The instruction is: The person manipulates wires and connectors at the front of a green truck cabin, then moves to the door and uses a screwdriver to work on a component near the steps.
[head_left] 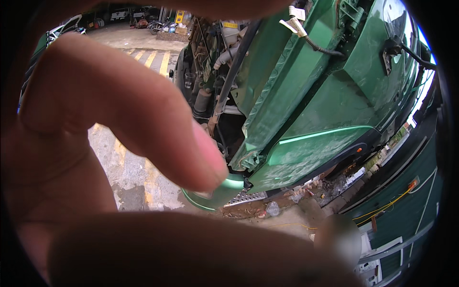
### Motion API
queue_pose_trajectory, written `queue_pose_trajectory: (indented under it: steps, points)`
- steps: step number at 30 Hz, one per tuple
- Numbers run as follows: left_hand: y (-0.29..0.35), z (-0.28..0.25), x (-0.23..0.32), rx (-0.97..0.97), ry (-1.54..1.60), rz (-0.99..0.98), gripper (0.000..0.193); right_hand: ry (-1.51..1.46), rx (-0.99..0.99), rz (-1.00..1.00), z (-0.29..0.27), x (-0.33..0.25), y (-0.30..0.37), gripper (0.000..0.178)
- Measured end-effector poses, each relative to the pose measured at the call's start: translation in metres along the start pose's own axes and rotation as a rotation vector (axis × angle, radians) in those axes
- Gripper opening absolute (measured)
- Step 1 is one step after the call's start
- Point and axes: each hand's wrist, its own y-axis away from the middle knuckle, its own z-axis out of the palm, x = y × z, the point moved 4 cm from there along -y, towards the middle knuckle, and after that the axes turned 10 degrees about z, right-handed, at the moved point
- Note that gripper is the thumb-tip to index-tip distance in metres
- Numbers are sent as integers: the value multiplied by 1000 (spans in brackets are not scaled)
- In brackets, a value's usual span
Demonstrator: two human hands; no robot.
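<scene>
My left hand (114, 95) comes in from the left, very close to the camera, and covers much of the view. One bent finger (177, 138) points rightward and down, its nail catching the light. Along the bottom lies the thumb (191, 248), dark and blurred, well apart from that finger. Another dark finger edge (229, 7) crosses the top. No object shows between the fingers. Beyond them is a green vehicle cab (330, 95), with hoses and a grey cylinder (202, 101) in an uncovered bay. My right hand is out of view.
A corrugated cable (320, 48) with white tags hangs at the cab's edge, and a dark mirror arm (411, 50) juts out at right. Yellow-striped concrete (153, 177) lies below. Scattered debris (272, 208) and a yellow cord (387, 205) are by the green wall.
</scene>
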Motion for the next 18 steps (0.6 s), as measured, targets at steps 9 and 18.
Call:
queue_pose_trajectory:
  steps: [9, 18]
  points:
    - [-36, 86, 15, -186, -190, -78, 62, -163, 249, 115, -38, 225, -1, 25]
    - [-31, 224, 110, -304, 428, -11, 59, -133, 583, 442, 45, 309, 60, 34]
